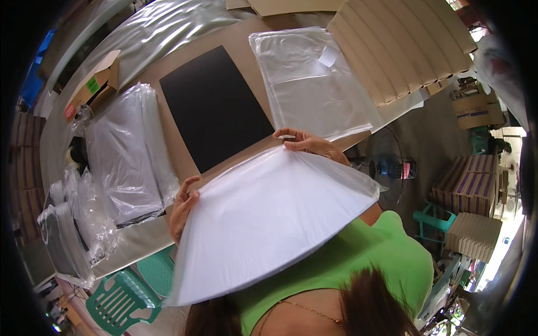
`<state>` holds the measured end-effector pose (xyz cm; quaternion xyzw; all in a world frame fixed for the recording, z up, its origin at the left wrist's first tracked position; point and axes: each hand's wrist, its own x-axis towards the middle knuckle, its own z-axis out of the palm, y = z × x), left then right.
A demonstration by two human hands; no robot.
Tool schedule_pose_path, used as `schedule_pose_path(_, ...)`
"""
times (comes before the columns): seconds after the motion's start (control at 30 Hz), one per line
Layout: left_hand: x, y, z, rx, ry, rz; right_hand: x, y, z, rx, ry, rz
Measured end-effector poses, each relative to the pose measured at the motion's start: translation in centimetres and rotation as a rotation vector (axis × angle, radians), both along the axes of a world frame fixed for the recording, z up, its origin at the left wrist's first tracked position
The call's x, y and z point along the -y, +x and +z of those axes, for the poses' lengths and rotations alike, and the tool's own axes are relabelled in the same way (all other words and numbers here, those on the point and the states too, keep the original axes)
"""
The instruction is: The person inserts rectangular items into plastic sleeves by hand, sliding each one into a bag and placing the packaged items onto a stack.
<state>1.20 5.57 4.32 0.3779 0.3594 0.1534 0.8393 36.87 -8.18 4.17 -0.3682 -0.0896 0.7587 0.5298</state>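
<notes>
Both hands grip one white sheet in a clear bag (263, 224), held up over the table edge: left hand (184, 204) pinching the left side, right hand (308, 144) pinching the top corner. Judging by the grip, keeping both edges taut should stop the film wrinkling. On the table (140, 238) lie one black sheet (216, 106), one empty bag stack (308, 84) and a bagged pile (126, 151).
</notes>
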Motion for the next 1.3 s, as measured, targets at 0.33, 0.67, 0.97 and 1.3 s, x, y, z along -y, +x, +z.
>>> schedule_pose_path(0.33, 0.2, 1.8, -5.4, -0.239, 0.231, 0.296, -0.2, 0.0, -6.2, 0.427, -0.052, -0.063)
schedule_pose_path(0.67, -0.4, 1.4, -9.8, -0.189, 0.446, 0.388, -0.5, 1.2, -8.7, 0.28, 0.005, -0.079)
schedule_pose_path(0.97, 0.1, -0.6, -9.9, -0.007, 0.254, 0.362, 0.1, 0.7, -6.5, 0.201, 0.127, -0.115)
schedule_pose_path(1.3, 1.1, -0.1, -11.9, -0.219, 0.547, 0.332, -1.5, -2.2, -9.8, 0.999, 0.335, -0.121)
